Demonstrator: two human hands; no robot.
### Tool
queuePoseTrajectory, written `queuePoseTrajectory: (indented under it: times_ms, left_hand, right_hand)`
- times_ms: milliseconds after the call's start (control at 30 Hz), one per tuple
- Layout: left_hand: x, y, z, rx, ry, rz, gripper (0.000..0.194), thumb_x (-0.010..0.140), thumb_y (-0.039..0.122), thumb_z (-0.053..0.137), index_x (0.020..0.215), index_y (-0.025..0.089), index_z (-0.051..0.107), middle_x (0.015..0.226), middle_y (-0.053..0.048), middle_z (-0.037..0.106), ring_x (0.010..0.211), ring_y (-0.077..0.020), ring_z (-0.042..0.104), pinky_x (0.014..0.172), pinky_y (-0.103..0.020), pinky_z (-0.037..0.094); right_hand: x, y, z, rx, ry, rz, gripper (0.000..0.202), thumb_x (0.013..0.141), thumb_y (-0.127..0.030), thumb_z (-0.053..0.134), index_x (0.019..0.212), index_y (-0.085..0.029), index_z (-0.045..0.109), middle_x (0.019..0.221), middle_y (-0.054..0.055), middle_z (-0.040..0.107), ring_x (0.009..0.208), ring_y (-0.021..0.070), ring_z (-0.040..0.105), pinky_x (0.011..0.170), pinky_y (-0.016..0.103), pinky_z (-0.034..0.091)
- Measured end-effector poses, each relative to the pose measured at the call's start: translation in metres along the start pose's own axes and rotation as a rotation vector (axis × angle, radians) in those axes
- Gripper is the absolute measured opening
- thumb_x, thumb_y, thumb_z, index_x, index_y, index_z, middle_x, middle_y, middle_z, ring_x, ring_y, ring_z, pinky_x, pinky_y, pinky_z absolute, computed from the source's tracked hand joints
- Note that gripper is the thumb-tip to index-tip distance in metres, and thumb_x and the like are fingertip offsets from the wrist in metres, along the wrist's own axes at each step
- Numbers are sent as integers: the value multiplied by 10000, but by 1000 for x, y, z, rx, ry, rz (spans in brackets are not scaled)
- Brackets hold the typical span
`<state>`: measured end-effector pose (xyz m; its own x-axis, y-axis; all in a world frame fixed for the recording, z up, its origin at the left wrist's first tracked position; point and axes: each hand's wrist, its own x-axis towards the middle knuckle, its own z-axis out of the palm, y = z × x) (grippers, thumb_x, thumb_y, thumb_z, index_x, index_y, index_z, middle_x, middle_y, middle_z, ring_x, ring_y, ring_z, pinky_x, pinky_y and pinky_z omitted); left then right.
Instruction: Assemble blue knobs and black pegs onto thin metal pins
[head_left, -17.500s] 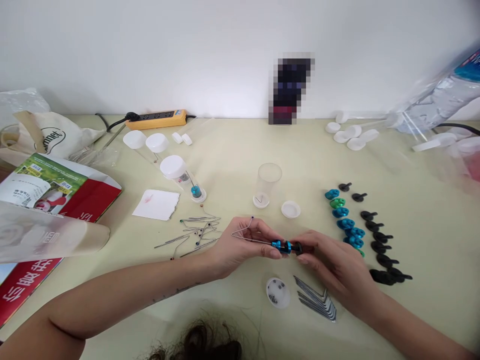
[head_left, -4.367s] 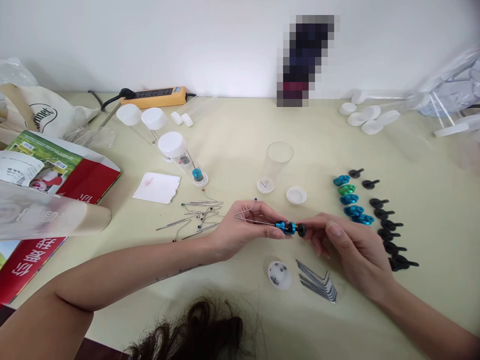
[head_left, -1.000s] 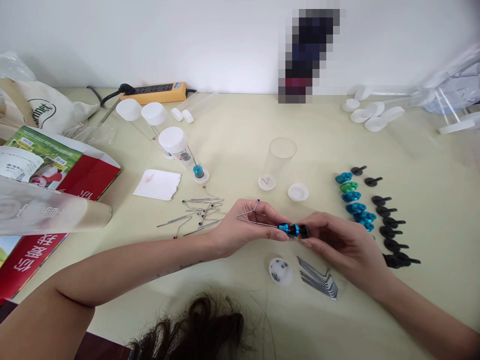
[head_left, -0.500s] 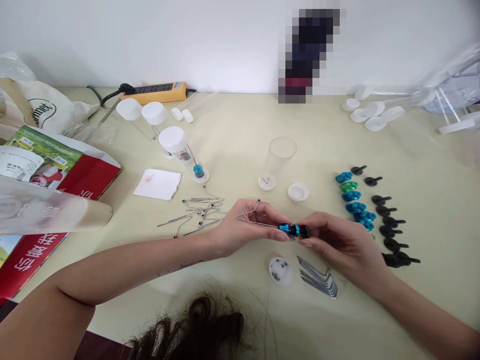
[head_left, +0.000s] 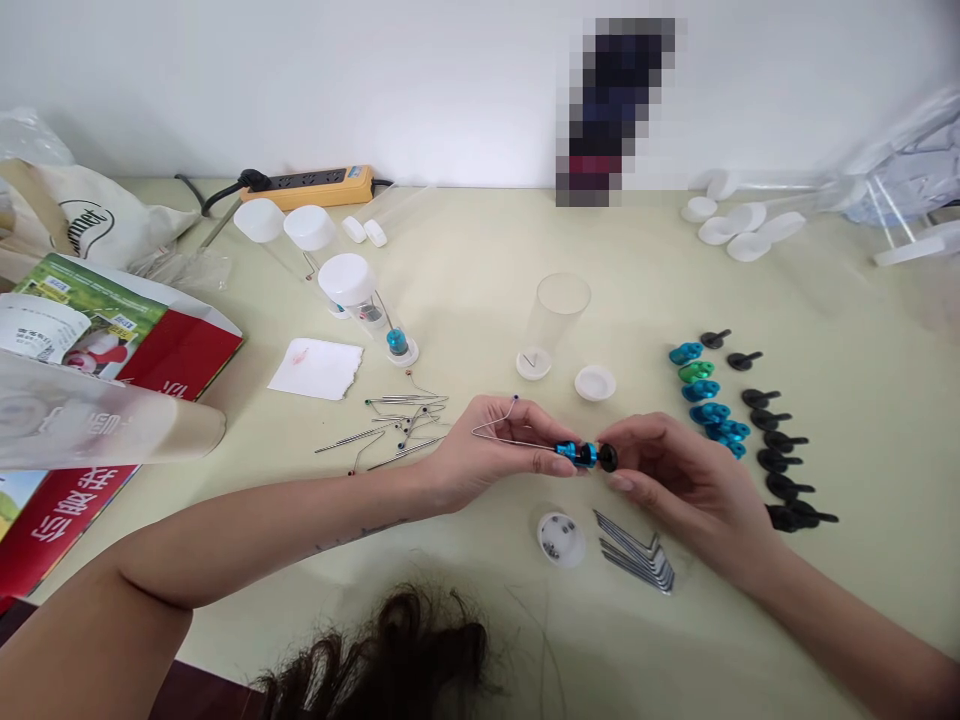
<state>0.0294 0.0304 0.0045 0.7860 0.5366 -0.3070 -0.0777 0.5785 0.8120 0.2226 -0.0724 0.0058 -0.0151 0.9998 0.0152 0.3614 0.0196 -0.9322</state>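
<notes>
Over the middle of the table, my left hand (head_left: 499, 455) pinches a blue metal part (head_left: 576, 454), from which a thin bent wire (head_left: 499, 437) runs back across the fingers. My right hand (head_left: 675, 480) has its thumb and fingertips on a black knob (head_left: 607, 457) at the right end of the blue part. Just below lie a small white cap (head_left: 560, 540) with tiny metal pieces in it and a stack of grey hex keys (head_left: 637, 555). Blue and green parts (head_left: 705, 391) stand in a column on the right, beside a column of black knobs (head_left: 780, 441).
Bent wires (head_left: 397, 420) lie left of my hands, near a white paper (head_left: 316, 369). An open clear tube (head_left: 559, 310) and a white cap (head_left: 595, 383) are beyond them. Capped tubes (head_left: 349, 280), a power strip (head_left: 307, 187) and a red box (head_left: 195, 360) are farther left.
The black knob has turned slightly, and its round face shows more now. The fingers of my right hand have shifted a little around it. My left hand has hardly moved.
</notes>
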Motion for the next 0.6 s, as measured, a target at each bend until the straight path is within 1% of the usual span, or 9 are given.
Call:
queuePoseTrajectory:
  times_ms: [100, 200, 300, 367, 433, 500, 600]
  left_hand:
    - [0, 0, 0, -4, 21, 5, 264, 573, 156, 831, 799, 114, 700, 823, -55, 732, 800, -156, 683, 823, -319, 523]
    - [0, 0, 0, -12, 18, 23, 255, 585, 155, 825, 803, 119, 699, 839, -55, 737, 806, -162, 689, 833, -330, 520]
    - [0, -1, 0, -32, 6, 43, 228, 613, 155, 811, 810, 130, 698, 850, -45, 739, 823, -167, 695, 858, -340, 516]
    - [0, -1, 0, -37, 8, 53, 218, 624, 153, 805, 813, 132, 697, 846, -40, 738, 831, -167, 695, 861, -337, 515]
    - [0, 0, 0, -24, 10, 63, 216, 629, 153, 802, 817, 126, 700, 832, -40, 736, 822, -157, 692, 847, -318, 516]
    - [0, 0, 0, -7, 5, 61, 222, 625, 152, 804, 820, 119, 703, 827, -44, 734, 809, -146, 686, 830, -299, 517]
    - [1, 1, 0, 6, 9, 25, 239, 599, 148, 818, 806, 116, 702, 823, -47, 732, 795, -137, 680, 809, -285, 520]
  right_hand:
    - [0, -1, -1, -7, -6, -23, 125, 899, -308, 563, 1001, -245, 596, 695, -8, 543, 543, 105, 462, 443, 217, 373]
    - [0, -2, -2, -16, -10, -25, 155, 935, -307, 496, 1034, -239, 594, 657, -7, 537, 534, 115, 478, 454, 231, 382]
    - [0, -2, -2, 17, 20, -37, 191, 952, -303, 455, 1086, -250, 581, 703, 3, 562, 541, 119, 498, 482, 244, 417]
    - [0, -2, -1, 29, 48, -45, 177, 944, -289, 473, 1082, -260, 581, 761, 8, 580, 544, 110, 497, 484, 239, 423]
    - [0, -3, 0, 14, 57, -50, 158, 915, -271, 534, 1064, -263, 587, 778, 5, 578, 549, 102, 486, 470, 226, 413]
    - [0, -3, 2, -7, 49, -41, 171, 883, -257, 589, 1054, -261, 592, 746, -4, 562, 557, 103, 477, 461, 218, 403]
    - [0, -3, 2, -25, 25, -19, 154, 873, -265, 606, 1026, -246, 604, 677, -16, 535, 554, 105, 465, 460, 217, 391]
